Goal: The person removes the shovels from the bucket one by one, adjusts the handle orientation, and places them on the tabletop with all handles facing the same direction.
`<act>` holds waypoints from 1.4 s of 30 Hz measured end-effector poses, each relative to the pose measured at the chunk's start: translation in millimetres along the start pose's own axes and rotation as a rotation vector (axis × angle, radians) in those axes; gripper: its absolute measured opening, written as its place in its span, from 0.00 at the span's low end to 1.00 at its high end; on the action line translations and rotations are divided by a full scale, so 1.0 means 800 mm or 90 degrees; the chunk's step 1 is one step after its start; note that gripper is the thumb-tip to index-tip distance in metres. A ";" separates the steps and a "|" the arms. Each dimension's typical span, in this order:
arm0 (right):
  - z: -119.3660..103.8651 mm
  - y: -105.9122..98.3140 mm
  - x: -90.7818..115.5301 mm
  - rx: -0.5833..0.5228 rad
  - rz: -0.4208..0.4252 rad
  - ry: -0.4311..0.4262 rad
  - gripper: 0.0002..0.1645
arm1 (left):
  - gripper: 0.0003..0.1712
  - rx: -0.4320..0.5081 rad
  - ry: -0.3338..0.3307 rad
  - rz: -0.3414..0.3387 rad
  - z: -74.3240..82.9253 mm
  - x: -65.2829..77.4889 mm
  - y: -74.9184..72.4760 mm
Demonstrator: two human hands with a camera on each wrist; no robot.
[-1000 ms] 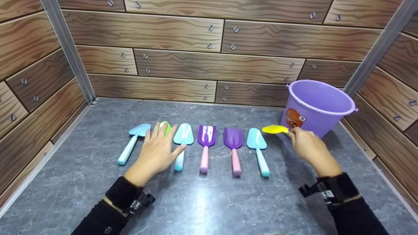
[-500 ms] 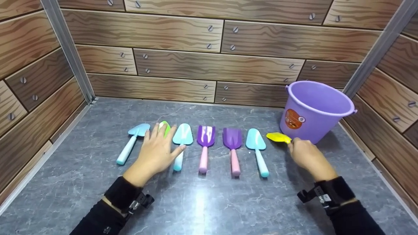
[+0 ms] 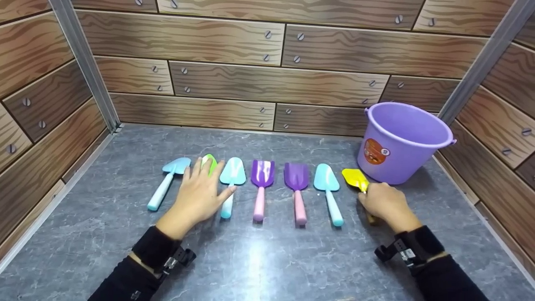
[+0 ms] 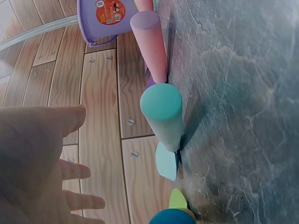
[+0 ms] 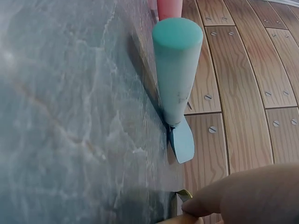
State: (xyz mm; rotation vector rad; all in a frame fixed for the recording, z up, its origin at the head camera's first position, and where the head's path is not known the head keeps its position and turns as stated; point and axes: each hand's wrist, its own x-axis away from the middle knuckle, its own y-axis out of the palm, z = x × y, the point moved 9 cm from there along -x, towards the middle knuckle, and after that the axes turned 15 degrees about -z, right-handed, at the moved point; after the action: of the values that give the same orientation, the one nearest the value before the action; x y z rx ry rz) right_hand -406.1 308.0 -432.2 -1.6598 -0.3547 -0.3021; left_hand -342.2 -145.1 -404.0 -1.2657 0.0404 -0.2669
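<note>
A toy shovel with a yellow blade (image 3: 355,178) lies at the right end of a row, its handle gripped by my right hand (image 3: 386,205). In the right wrist view, the thumb and fingers (image 5: 210,198) pinch that handle, most of which is out of frame. My left hand (image 3: 200,192) hovers with fingers spread over a green shovel (image 3: 210,162), hiding most of it. In the left wrist view, the left fingers (image 4: 84,200) are straight and hold nothing. A light-blue shovel (image 3: 233,171) lies beside the left thumb, and another blue shovel (image 3: 177,166) lies left of the hand.
Two purple shovels (image 3: 263,173) with pink handles and a light-blue shovel (image 3: 326,177) lie between my hands. Behind my right hand stands a purple bucket (image 3: 393,163). Wood-patterned walls (image 3: 217,79) enclose the grey marbled table (image 3: 234,259) at the back and sides.
My right hand has moved down and slightly left, turning the yellow shovel from sideways to blade pointing away, lowered to the table beside the row. My left hand has stayed nearly still.
</note>
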 end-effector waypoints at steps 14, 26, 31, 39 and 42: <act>0.000 0.001 0.000 -0.045 -0.005 -0.016 0.23 | 0.47 0.009 0.008 0.007 0.002 0.001 -0.002; 0.000 0.002 -0.001 -0.037 0.001 -0.047 0.24 | 0.48 0.003 0.007 0.003 0.001 -0.001 0.000; 0.000 0.002 -0.002 -0.038 -0.001 -0.045 0.23 | 0.49 0.005 0.007 -0.001 0.001 0.000 0.000; -0.001 0.001 -0.001 -0.030 0.020 -0.059 0.24 | 0.46 0.009 0.015 0.005 0.002 0.002 0.000; 0.001 0.001 -0.001 -0.031 0.016 -0.057 0.25 | 0.46 0.008 0.014 0.003 0.003 0.001 -0.001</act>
State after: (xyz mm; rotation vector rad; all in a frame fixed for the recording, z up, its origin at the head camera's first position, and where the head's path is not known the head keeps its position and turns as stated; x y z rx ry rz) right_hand -406.3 308.3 -433.6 -1.7274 -0.3961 -0.2201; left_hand -341.2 -143.3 -402.4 -1.2505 0.0607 -0.2763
